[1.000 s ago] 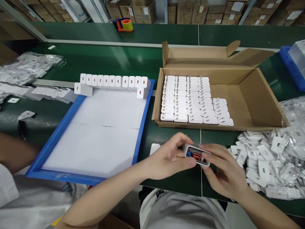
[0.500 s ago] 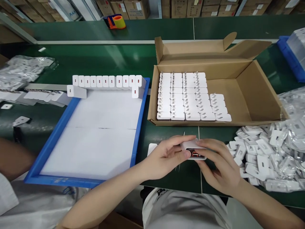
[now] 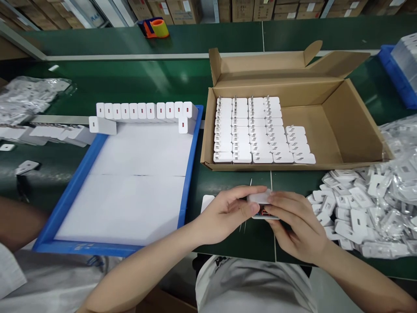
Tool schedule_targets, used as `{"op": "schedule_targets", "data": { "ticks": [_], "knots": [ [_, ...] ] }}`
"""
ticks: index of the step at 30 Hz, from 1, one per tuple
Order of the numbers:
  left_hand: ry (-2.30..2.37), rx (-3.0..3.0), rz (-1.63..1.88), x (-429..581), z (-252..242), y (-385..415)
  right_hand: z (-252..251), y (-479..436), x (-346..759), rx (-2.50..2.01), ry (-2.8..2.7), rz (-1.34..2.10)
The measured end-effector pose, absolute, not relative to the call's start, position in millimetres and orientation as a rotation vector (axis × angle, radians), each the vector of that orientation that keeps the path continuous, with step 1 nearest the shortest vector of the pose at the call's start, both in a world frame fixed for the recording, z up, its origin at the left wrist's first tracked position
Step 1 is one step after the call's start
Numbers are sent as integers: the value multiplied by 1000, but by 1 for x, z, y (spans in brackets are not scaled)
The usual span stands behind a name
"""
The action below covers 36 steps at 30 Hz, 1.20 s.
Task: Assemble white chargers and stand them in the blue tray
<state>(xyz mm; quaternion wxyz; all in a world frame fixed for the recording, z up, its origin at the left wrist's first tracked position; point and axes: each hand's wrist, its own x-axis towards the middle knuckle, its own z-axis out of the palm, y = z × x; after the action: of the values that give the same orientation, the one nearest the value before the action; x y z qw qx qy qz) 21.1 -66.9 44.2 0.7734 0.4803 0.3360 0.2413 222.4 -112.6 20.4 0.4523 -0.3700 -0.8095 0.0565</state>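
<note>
Between both hands is a white charger housing (image 3: 259, 198), its near side showing dark insides with orange-red parts. My left hand (image 3: 231, 213) grips its left end between thumb and fingers. On the right end, my right hand (image 3: 295, 221) is closed, with fingers on top and thumb beneath. Part of the charger is hidden by the fingers. Thin metal pins (image 3: 245, 224) lie on the table beside my left hand. A white flat piece (image 3: 207, 202) rests left of that hand, partly covered by it.
An open carton (image 3: 325, 130) holds rows of white plug chargers (image 3: 260, 130). A blue-rimmed tray (image 3: 185, 191) has chargers along its far edge. Loose white covers and bags (image 3: 358, 213) are heaped at right. A tape dispenser (image 3: 158, 28) stands behind. Another person's arm (image 3: 19, 221) is at left.
The charger housing has tilted slightly in my hands, so less of its inside shows. The view has shifted a little; both hands keep their grip.
</note>
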Motion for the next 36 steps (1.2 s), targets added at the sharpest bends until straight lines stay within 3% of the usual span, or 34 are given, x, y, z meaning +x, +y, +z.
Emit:
{"op": "schedule_targets", "data": {
  "ticks": [5,8,11,20,27,32,36],
  "knots": [
    [681,896,637,18,45,-62,29,-108,242,-961,-1932,486],
    [638,739,733,17,47,-56,36,-100,266,-1264,-1870,657],
    [625,673,775,17,48,-53,36,-93,296,-1540,-2209,712],
    [651,675,716,17,42,-55,22,-98,263,-1385,-2720,663],
    [579,649,751,16,41,-55,16,-103,243,-1328,-2765,558],
    [549,639,737,15,43,-55,34,-99,266,-1339,-2445,583],
    [568,630,703,16,45,-56,48,-100,268,-1246,-1985,220]
  ]
}}
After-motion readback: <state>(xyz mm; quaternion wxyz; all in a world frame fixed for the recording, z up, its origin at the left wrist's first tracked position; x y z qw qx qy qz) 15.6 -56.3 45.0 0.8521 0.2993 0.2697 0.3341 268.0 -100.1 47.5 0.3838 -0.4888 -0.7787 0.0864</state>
